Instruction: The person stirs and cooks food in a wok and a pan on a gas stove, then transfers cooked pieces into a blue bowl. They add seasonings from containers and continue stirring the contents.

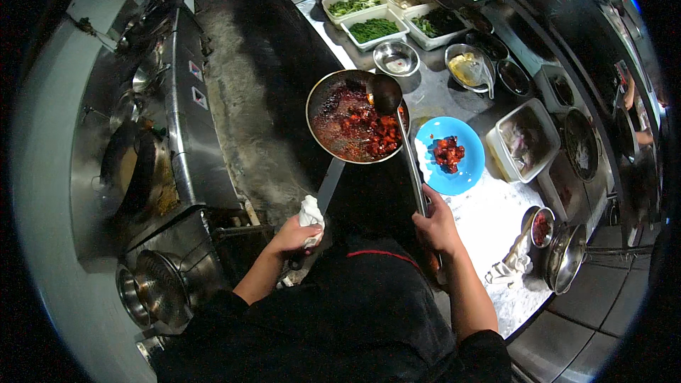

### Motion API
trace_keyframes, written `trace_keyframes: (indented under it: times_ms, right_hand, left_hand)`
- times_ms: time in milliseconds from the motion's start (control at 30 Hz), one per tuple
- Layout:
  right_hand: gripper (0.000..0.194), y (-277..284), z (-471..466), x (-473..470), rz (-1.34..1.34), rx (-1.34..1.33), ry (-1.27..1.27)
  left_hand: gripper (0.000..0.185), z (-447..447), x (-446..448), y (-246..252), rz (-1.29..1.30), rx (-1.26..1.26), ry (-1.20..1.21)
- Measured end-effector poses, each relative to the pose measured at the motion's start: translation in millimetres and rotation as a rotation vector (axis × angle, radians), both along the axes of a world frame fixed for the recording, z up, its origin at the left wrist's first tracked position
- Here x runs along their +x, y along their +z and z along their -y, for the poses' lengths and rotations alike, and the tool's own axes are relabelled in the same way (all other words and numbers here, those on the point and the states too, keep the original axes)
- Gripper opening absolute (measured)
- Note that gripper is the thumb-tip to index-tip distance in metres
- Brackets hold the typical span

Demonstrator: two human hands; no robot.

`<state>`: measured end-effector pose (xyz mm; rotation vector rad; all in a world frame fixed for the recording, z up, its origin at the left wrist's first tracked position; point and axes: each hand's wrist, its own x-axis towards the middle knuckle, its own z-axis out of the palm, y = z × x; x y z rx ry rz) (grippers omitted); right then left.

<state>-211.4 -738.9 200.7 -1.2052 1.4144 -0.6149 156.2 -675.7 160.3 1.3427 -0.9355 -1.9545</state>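
My left hand (296,235) grips the long handle of a frying pan (334,173) through a white cloth (310,217). Dark red, glossy pieces of food (384,130) in sauce lie in the pan, mostly at its right side. In my right hand (438,223) is the metal handle of a ladle; the ladle's round bowl (384,93) is over the pan's upper right part. Just right of the pan, a blue plate (472,162) on the steel counter holds a small heap of similar red pieces (448,154). White folded material shows at the plate's left edge.
White tubs of chopped greens (374,30), a steel bowl (396,58) and a bowl with yellow contents (469,68) stand farther up the counter. A plastic tub (524,141), stacked steel bowls (566,260) and a crumpled cloth (511,268) are at right. A wok range (183,127) lies across the aisle at left.
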Motion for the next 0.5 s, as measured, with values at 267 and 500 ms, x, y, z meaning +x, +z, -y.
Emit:
trace_keyframes:
  times_ms: [267, 500]
  right_hand:
    - [0.076, 34, 2, -8, -0.372, -0.309, 0.4]
    - [0.074, 46, -2, -14, -0.282, -0.194, 0.246]
  left_hand:
    - [0.01, 1, 6, 2, -0.039, 0.082, 0.047]
    - [0.013, -1, 6, -7, 0.014, 0.08, 0.047]
